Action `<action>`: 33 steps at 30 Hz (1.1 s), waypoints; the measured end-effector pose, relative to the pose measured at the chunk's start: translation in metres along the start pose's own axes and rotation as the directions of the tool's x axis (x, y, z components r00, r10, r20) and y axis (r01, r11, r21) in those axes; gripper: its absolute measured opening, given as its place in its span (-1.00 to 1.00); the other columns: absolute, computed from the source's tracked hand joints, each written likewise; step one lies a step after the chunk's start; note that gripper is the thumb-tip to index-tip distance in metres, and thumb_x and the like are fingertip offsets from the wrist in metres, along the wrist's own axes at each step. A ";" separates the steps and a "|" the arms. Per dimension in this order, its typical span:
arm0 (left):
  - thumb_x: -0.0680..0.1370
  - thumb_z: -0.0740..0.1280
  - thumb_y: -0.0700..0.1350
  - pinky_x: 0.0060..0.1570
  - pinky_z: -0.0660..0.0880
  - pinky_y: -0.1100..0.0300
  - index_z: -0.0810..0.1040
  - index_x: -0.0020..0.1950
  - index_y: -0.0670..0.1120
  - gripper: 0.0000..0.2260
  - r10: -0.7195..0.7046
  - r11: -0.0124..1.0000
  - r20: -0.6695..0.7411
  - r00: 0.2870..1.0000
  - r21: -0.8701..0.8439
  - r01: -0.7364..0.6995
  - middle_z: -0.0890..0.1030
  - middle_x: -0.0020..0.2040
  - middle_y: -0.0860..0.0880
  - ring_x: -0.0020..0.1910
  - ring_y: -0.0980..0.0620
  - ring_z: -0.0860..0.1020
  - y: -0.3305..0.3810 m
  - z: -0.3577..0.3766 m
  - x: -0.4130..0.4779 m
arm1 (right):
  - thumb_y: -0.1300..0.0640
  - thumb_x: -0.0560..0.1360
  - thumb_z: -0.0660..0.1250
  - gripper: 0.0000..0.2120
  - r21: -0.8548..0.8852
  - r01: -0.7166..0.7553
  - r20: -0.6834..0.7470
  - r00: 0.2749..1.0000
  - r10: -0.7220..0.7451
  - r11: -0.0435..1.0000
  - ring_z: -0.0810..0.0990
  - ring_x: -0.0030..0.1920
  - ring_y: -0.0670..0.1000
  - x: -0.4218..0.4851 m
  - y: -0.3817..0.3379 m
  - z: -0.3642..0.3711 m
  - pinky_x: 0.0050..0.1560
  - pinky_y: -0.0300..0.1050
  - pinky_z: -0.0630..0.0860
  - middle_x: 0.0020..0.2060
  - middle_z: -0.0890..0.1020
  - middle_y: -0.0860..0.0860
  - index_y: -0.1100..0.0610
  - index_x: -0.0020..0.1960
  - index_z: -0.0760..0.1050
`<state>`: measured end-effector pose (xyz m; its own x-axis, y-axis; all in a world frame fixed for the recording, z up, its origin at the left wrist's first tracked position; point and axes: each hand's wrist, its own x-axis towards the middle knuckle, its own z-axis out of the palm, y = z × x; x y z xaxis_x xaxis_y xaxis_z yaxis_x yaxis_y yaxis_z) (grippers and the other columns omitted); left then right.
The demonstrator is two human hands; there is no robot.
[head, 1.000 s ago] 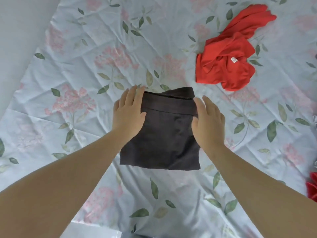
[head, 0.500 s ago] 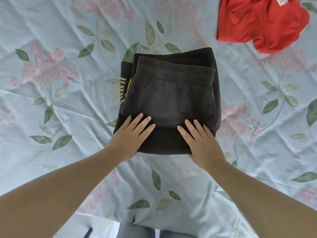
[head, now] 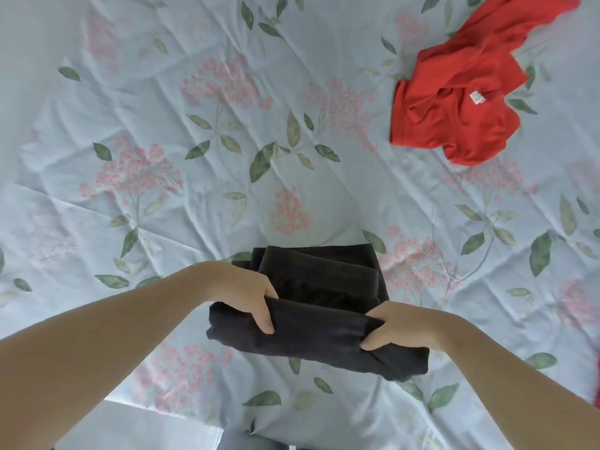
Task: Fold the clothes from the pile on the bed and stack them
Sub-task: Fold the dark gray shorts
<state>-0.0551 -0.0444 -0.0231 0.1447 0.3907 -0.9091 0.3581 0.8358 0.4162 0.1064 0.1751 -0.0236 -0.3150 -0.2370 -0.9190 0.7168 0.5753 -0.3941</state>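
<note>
A folded dark brown garment [head: 319,323] lies near the front edge of the bed, its near edge raised off the sheet. My left hand [head: 246,293] grips that edge on the left, thumb on top and fingers tucked under. My right hand [head: 399,326] grips it on the right the same way. A crumpled red shirt [head: 461,102] with a white label lies unfolded at the far right of the bed.
The bed is covered by a pale blue floral sheet [head: 227,131], wrinkled all over. Its front edge runs along the bottom left, with floor below. A bit of another red cloth [head: 596,384] shows at the right edge.
Both hands went from lying flat on the dark garment to gripping its near edge and lifting it. The view has swung back, so the garment sits lower in the frame.
</note>
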 end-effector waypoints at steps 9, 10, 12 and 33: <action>0.58 0.21 0.06 0.22 0.28 -0.01 0.47 0.17 0.11 -0.81 0.057 0.930 -0.864 0.501 0.229 0.289 0.54 0.14 0.08 0.22 -0.03 0.43 -0.013 -0.026 0.048 | 0.03 0.60 0.16 -0.72 -0.340 -0.298 -0.877 0.443 -0.186 0.892 0.26 0.40 0.11 0.056 -0.002 -0.019 0.43 0.15 -0.06 0.36 0.41 -0.03 0.00 0.29 0.44; 0.59 0.21 0.03 0.33 0.18 -0.08 0.41 0.30 0.11 -0.72 0.031 0.923 -0.927 0.374 0.170 0.344 0.47 0.29 0.05 0.35 -0.06 0.33 -0.016 -0.017 0.057 | 0.04 0.61 0.15 -0.67 -0.267 -0.286 -0.914 0.377 -0.148 0.920 0.20 0.44 0.14 0.062 -0.003 -0.013 0.44 0.19 -0.08 0.44 0.30 0.01 0.01 0.36 0.38; 0.60 0.17 0.03 0.40 0.04 -0.18 0.21 0.48 0.10 -0.56 -0.107 0.950 -0.961 0.255 -0.023 0.312 0.23 0.49 -0.01 0.49 -0.10 0.11 -0.021 0.006 0.072 | -0.05 0.60 0.13 -0.57 -0.120 -0.236 -0.958 0.283 -0.050 0.964 0.18 0.46 0.20 0.072 -0.003 0.005 0.42 0.29 -0.02 0.50 0.19 0.06 0.02 0.44 0.29; 0.35 0.45 0.23 -0.03 0.57 -0.05 0.57 0.05 0.01 -0.59 -0.467 0.437 -0.428 0.774 -0.872 -0.218 0.66 -0.04 -0.04 -0.04 -0.14 0.62 -0.047 0.029 0.069 | -0.25 0.31 0.44 -0.42 0.814 0.249 -0.528 0.694 0.491 0.524 0.60 -0.10 0.05 0.065 0.041 0.071 -0.12 -0.03 0.58 -0.10 0.58 -0.02 0.09 0.16 0.43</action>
<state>-0.0350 -0.0681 -0.1065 -0.4500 0.0769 -0.8897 -0.6797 0.6167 0.3971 0.1590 0.1274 -0.1005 -0.1951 0.5309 -0.8247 0.8038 -0.3952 -0.4446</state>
